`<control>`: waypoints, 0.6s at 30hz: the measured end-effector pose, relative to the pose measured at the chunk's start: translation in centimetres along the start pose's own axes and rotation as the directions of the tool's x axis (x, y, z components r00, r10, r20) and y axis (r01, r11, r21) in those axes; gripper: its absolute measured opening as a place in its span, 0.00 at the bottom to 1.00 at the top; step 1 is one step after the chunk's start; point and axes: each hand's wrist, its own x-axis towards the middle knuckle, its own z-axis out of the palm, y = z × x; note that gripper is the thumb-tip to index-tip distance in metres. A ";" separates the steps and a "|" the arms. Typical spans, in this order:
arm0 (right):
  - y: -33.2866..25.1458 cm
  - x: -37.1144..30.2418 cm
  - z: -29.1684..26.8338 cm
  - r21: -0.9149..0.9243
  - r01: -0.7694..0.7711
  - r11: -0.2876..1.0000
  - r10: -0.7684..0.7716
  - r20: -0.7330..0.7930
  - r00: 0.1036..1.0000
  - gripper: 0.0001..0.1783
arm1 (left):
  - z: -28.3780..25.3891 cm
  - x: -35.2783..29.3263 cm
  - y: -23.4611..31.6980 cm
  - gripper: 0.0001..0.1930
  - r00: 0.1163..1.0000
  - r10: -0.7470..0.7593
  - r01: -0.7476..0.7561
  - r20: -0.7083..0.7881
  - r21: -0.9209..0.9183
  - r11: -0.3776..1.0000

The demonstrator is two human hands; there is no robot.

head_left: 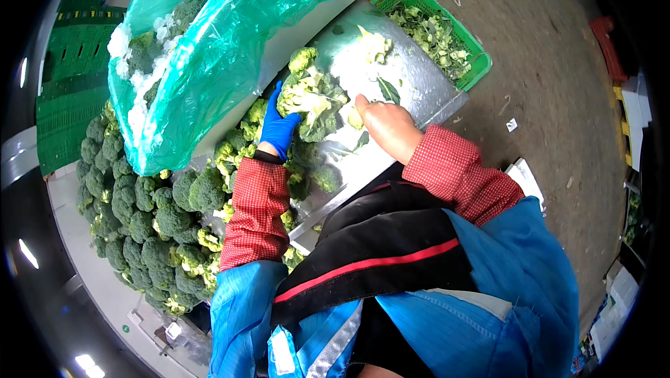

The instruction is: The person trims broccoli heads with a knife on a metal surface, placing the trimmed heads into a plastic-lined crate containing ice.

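My left hand (280, 130), in a blue glove, grips a broccoli head (307, 101) turned so its pale cut stalks and leaves face up. Close to its right is my bare right hand (388, 127), the fingers curled closed; what they hold, if anything, is hidden. A pale green stalk piece (355, 118) shows at those fingertips. Both hands are over a wet metal worktop (426, 74), where a loose leaf (389, 90) and a trimmed stalk scrap (375, 46) lie.
Many broccoli heads (143, 224) are piled on the left. Beyond my left hand, a green plastic bag (230, 43) lines a box with broccoli and ice. A green crate (481, 64) of trimmings stands past the worktop's far right edge. Stacked green crates (73, 92) stand far left.
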 end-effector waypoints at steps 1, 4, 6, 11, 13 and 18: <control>0.5 0.2 0.7 0.051 0.025 0.998 -0.024 -0.021 0.999 0.10 | 0.1 0.1 0.1 0.42 1.000 -0.008 0.008 -0.015 -0.003 1.000; 1.2 1.8 0.5 0.322 -0.084 0.943 0.029 0.170 0.985 0.09 | 0.5 0.4 0.4 0.41 0.999 -0.012 0.013 -0.050 0.009 1.000; 0.2 3.0 -2.7 0.489 -0.478 0.730 0.086 0.628 0.774 0.09 | 0.5 0.8 -0.1 0.41 0.999 0.045 -0.045 -0.029 0.013 0.999; -0.1 0.4 -0.2 0.062 0.063 0.996 -0.065 0.042 0.997 0.10 | -0.4 0.7 -0.8 0.43 0.994 0.111 -0.111 0.013 0.048 0.993; -0.4 0.3 -0.5 -0.001 0.009 1.000 -0.009 0.063 0.998 0.10 | -0.2 0.7 -1.1 0.43 0.990 0.140 -0.140 0.004 0.050 0.989; 2.7 2.3 2.5 0.386 -0.109 0.916 0.046 0.170 0.984 0.10 | 0.6 1.2 -1.2 0.44 0.991 0.132 -0.132 -0.010 0.046 0.990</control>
